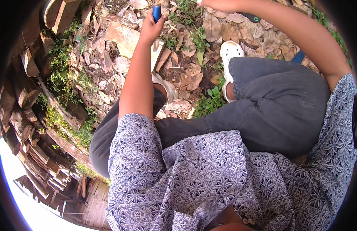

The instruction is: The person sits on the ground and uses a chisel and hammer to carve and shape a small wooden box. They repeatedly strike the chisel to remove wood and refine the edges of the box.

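My left hand [152,27] is closed round a short blue cylindrical handle [157,14], its dark end pointing up; what tool it belongs to, I cannot make out. Below that hand, a pale wooden piece with cut edges [158,53] lies beside my left shoe [167,87]. A flat light-brown board [122,37] rests on the leaves to its left. My right arm reaches across the top right, and my right hand [205,3] is mostly cut off by the upper edge, its fingers hidden. Under that forearm lies a dark handle with a green ring [254,18].
Dry leaves [212,29] and small green plants [211,101] cover the ground. Stacked split wood [30,98] runs along the left side. My right shoe [230,52] stands ahead of my bent knee. Part of a blue object [298,57] shows beyond that knee.
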### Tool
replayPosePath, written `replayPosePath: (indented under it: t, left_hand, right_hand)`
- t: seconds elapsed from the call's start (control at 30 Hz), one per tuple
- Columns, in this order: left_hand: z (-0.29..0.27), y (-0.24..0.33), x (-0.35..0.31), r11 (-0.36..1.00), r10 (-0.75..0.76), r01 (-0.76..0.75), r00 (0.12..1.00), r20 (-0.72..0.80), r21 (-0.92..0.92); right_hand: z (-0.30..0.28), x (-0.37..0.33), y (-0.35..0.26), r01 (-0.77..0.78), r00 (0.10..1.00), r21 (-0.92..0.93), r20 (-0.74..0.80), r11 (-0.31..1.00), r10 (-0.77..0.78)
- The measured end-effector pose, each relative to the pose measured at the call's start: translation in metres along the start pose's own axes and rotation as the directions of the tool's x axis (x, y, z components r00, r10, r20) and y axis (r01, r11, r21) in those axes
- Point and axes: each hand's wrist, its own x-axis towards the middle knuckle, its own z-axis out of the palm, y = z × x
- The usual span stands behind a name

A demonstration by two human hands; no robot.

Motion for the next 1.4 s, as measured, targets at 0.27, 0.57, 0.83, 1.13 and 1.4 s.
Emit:
replayPosePath:
  t: [0.27,0.57,0.83,1.13,1.4]
  left_hand:
    - [0.002,0.011,0.020,0.999,0.053,-0.053,0.998,-0.046,-0.001]
    - [0.000,-0.020,0.023,0.996,0.064,-0.066,0.996,-0.057,-0.051]
    - [-0.006,-0.027,0.019,0.993,0.093,-0.089,0.994,-0.050,0.076]
    - [-0.002,-0.030,0.015,0.997,0.068,-0.068,0.998,-0.011,0.026]
    - [-0.002,-0.025,0.016,0.999,0.037,-0.036,0.999,-0.008,0.021]
  right_hand:
    - [-0.014,0.010,-0.002,0.076,0.928,-0.108,-0.357,0.991,-0.110]
    - [-0.025,0.000,-0.042,0.048,0.954,0.108,-0.300,0.993,-0.014]
    - [-0.010,-0.009,-0.036,0.062,0.986,-0.015,-0.156,0.998,-0.064]
    - [0.011,0.006,-0.015,0.096,0.986,-0.164,-0.119,0.982,-0.116]
    - [0.008,0.019,-0.013,0.073,0.997,-0.154,0.033,0.985,-0.069]
